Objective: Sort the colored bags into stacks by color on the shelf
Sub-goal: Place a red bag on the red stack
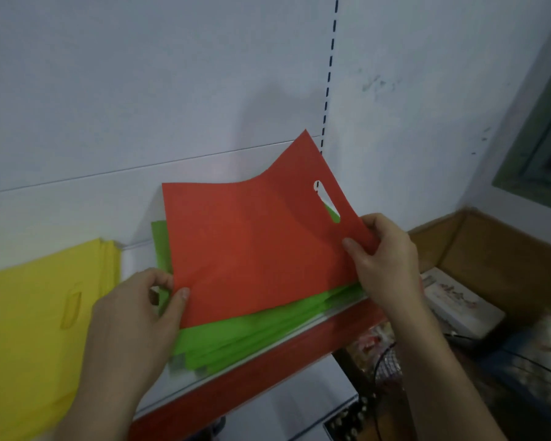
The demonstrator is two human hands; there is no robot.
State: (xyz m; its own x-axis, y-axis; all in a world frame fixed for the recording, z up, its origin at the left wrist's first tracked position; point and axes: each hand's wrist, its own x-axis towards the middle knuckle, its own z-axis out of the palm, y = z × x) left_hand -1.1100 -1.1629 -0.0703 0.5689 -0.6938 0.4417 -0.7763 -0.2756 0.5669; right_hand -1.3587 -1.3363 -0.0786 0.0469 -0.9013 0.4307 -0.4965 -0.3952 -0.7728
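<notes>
Head view looks down at a shelf (267, 370) with a red front edge, and everything here is placed relative to the green stack (236, 338) lying on it. A red bag (251, 246) is held just above that stack, covering most of it, its far corner curling up toward the white wall (140, 90) behind. The left hand (134, 326) pinches the bag's near left corner between thumb and fingers, closed on it; the right hand (385, 259) grips the right edge just below the handle slot, thumb on top. A yellow stack (29, 329) lies to the left of the green one, with a strip of bare shelf between them. No red stack is in view, so this bag appears to be mid-sort and needs a place of its own. The main risk is setting it down where it hangs now, which would mix red into green. The thin material is limp and buckles between the two grips, so it may land folded or crooked. A green bag could also cling and drag out with it, since the green edges already overhang the shelf front. To the right of the stack sits an open carton (490, 249), where a dropped bag could slide.
</notes>
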